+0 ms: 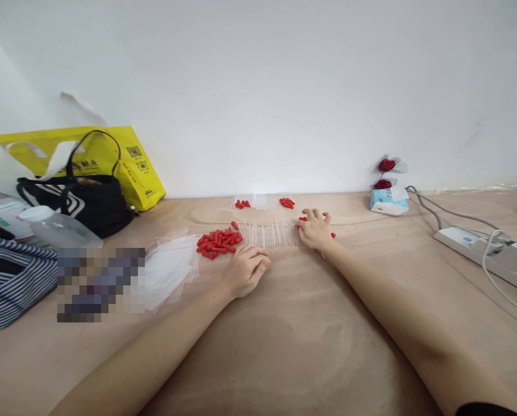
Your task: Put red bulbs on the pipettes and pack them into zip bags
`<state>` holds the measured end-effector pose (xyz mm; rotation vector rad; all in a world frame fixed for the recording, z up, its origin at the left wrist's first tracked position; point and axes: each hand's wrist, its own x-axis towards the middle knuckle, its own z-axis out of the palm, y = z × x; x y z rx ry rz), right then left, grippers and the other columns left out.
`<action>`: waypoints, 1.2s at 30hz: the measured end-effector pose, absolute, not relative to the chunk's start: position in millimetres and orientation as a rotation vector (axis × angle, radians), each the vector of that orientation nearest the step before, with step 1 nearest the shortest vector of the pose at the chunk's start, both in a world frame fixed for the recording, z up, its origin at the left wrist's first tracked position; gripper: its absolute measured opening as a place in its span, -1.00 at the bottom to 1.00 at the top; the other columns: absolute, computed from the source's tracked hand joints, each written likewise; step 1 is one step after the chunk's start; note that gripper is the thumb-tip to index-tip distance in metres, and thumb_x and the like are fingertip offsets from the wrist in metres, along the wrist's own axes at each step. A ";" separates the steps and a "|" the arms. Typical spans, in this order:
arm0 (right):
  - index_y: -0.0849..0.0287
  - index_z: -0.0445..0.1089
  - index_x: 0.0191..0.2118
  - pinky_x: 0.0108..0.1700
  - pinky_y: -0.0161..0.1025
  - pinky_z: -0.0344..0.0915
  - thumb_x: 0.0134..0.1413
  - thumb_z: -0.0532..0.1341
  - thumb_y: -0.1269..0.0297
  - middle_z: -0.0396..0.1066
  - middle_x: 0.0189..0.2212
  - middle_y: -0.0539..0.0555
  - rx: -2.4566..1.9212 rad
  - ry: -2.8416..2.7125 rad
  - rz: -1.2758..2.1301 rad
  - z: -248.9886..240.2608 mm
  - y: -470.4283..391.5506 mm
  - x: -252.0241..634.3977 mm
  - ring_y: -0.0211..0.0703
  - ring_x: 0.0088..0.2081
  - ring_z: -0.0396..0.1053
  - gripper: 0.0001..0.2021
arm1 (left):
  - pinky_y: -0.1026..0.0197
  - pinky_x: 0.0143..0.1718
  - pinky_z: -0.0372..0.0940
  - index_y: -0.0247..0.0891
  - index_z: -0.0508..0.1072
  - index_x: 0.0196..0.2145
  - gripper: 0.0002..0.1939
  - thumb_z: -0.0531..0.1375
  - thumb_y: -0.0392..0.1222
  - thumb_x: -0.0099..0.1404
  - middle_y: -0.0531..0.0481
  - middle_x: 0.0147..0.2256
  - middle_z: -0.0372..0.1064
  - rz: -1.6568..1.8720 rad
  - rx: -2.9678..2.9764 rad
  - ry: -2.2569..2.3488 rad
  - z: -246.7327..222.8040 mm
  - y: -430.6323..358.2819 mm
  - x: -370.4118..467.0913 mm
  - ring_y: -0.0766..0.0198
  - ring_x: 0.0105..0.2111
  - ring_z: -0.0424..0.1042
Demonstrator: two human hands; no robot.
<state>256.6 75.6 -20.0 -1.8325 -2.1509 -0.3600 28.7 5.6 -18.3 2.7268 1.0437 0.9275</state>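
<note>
Our right hand (314,232) is at the right end of the row of clear tubes (270,236), its fingers parted and bent; we cannot tell whether it has hold of anything. Our left hand (247,269) is at the row's near left corner, half curled with the thumb close to the fingers, and we cannot see into its grip. The tubes lie side by side on the desk (310,341), between our hands. Just left of the row is a pile of red pieces (217,242), and a few more red pieces (303,219) peek out around our right hand, which partly hides them. Behind the row lies a clear bag (262,201) with two small red clusters.

Farther left of the row we have a stack of clear bags (172,266), then a blurred-out patch, a striped bag (15,283), a plastic bottle (67,228), a black bag (80,208) and a yellow bag (143,173). Well to the right of the row are a blue tissue pack (388,202) with red flowers (387,165) above it, and a power strip (466,241) with cables. Only our own hands cover parts of the row.
</note>
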 end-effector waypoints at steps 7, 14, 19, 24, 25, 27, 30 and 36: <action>0.09 0.46 -0.39 -0.05 0.06 -0.19 -0.07 0.02 0.34 0.20 -0.07 0.13 -1.802 -2.179 -0.310 -11.8 54.7 257.1 0.03 -0.05 0.01 -0.75 | 0.10 -0.15 0.11 -0.24 0.41 -0.41 -0.70 -0.07 -0.19 0.30 -0.03 -0.27 0.38 0.924 2.733 1.036 -18.1 5.9 27.4 0.23 -0.23 0.28; 0.04 0.45 -0.42 -0.10 0.06 -0.11 -0.19 0.14 0.28 0.22 -0.14 0.12 -1.790 -2.291 -0.081 -1.3 19.8 266.6 0.04 -0.09 0.06 -0.84 | 0.09 -0.15 0.11 -0.25 0.41 -0.42 -0.71 -0.06 -0.18 0.30 -0.03 -0.28 0.38 0.907 2.740 1.040 -17.4 5.2 28.3 0.23 -0.24 0.28; 0.02 0.43 -0.34 -0.12 0.01 -0.07 -0.24 0.22 0.13 0.23 -0.19 0.10 -1.665 -2.359 -0.008 3.2 7.6 264.8 0.02 -0.13 0.10 -0.76 | 0.09 -0.14 0.11 -0.23 0.41 -0.34 -0.76 -0.02 -0.13 0.27 -0.03 -0.28 0.37 0.861 2.748 1.046 -15.6 4.6 28.8 0.22 -0.23 0.28; -0.02 0.42 -0.32 -0.17 -0.06 -0.06 -0.22 0.24 0.08 0.27 -0.25 0.06 -1.428 -2.369 0.051 -4.2 -2.4 243.1 -0.05 -0.18 0.14 -0.75 | 0.02 -0.09 0.07 -0.24 0.40 -0.28 -0.70 0.09 0.03 0.15 -0.05 -0.26 0.37 0.785 2.787 1.048 -12.6 -1.3 30.4 0.16 -0.21 0.28; 0.00 0.43 -0.37 -0.19 -0.07 -0.06 -0.20 0.23 0.05 0.28 -0.29 0.05 -1.419 -2.334 0.066 -7.7 -4.7 236.8 -0.05 -0.19 0.15 -0.78 | 0.00 -0.07 0.05 -0.24 0.40 -0.28 -0.66 0.11 0.07 0.11 -0.05 -0.26 0.37 0.771 2.796 1.049 -12.5 -3.2 31.4 0.15 -0.21 0.29; 0.05 0.43 -0.43 -0.21 -0.10 -0.05 -0.17 0.21 0.02 0.30 -0.34 0.05 -1.401 -2.250 0.084 -14.5 -7.9 225.6 -0.07 -0.21 0.18 -0.77 | -0.03 -0.02 0.00 -0.24 0.39 -0.27 -0.61 0.14 0.11 0.06 -0.05 -0.26 0.37 0.757 2.801 1.072 -13.0 -6.4 33.8 0.13 -0.20 0.29; 0.06 0.42 -0.39 -0.21 -0.12 -0.03 -0.18 0.21 -0.03 0.33 -0.37 0.04 -1.326 -2.133 0.075 -19.0 -2.8 222.4 -0.09 -0.23 0.21 -0.71 | -0.02 0.00 -0.03 -0.22 0.40 -0.27 -0.70 0.14 0.01 0.10 -0.02 -0.26 0.39 0.770 2.775 1.124 -15.8 -7.3 36.3 0.16 -0.19 0.30; 0.19 0.40 -0.41 -0.37 -0.28 0.11 0.00 0.05 0.05 0.39 -0.47 0.07 -1.666 -1.613 0.225 -13.1 45.9 292.4 -0.20 -0.41 0.29 -0.68 | 0.04 -0.09 0.06 -0.19 0.44 -0.45 -0.89 0.12 -0.20 0.17 0.06 -0.36 0.44 0.855 2.707 1.167 -22.3 1.1 34.7 0.25 -0.28 0.35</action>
